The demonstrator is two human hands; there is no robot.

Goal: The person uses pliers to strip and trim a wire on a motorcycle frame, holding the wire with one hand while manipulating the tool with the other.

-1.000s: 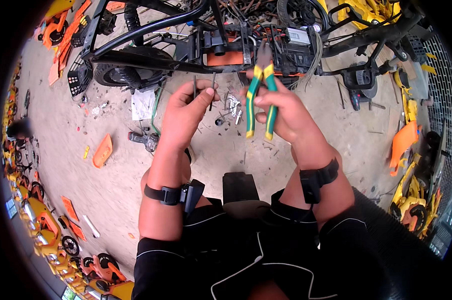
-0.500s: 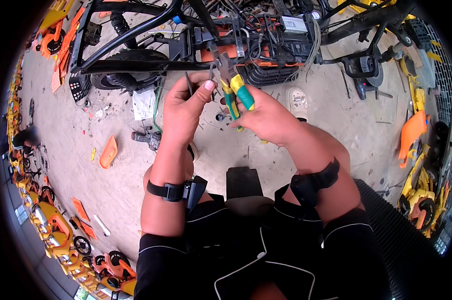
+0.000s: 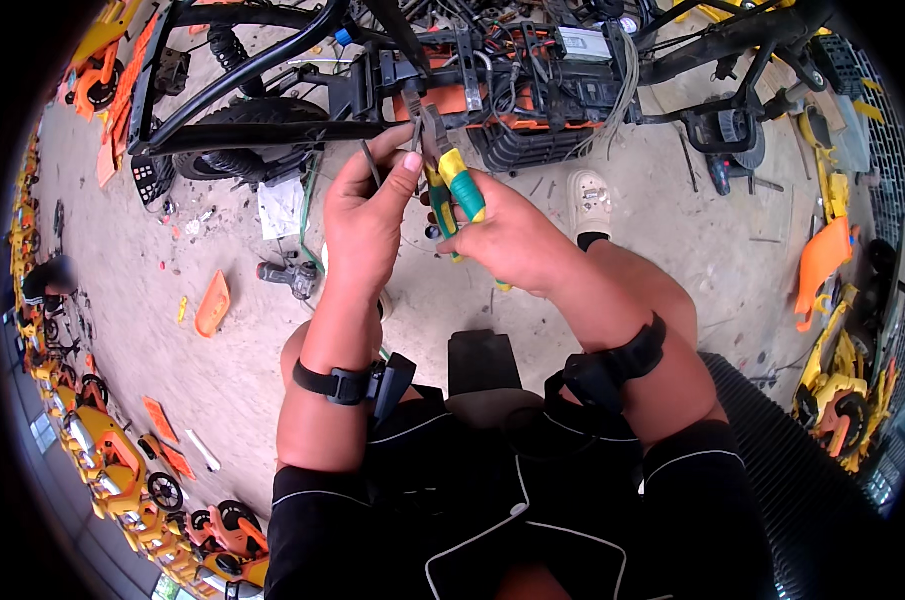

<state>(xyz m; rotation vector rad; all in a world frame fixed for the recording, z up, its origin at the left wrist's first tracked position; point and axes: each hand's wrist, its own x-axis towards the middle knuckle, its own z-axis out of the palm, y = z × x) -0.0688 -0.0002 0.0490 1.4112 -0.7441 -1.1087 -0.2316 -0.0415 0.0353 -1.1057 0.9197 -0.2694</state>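
Observation:
My right hand [image 3: 507, 238] is wrapped round the yellow-and-green handles of a pair of pliers [image 3: 460, 184]. The metal jaws point up and away, close beside my left fingertips. In my left hand [image 3: 360, 232], thumb and fingers pinch a thin dark cable-like piece [image 3: 370, 160]; one length sticks out behind the fingers and another rises near the jaws. Whether the jaws grip it cannot be made out. Just beyond both hands is a black tubular vehicle frame [image 3: 272, 134], with an orange part [image 3: 452, 100] and wiring behind the jaws.
A grey cable bundle [image 3: 627, 85] hangs on the frame's right. On the floor lie a cordless power tool [image 3: 290, 278], an orange shell [image 3: 212, 304], a white sheet [image 3: 282, 208] and another drill-like tool [image 3: 718, 172]. Yellow and orange vehicle parts line both sides.
The pliers have shifted left, bringing their jaws nearer my left fingertips. My left hand keeps its pinch. The whole view has slid slightly.

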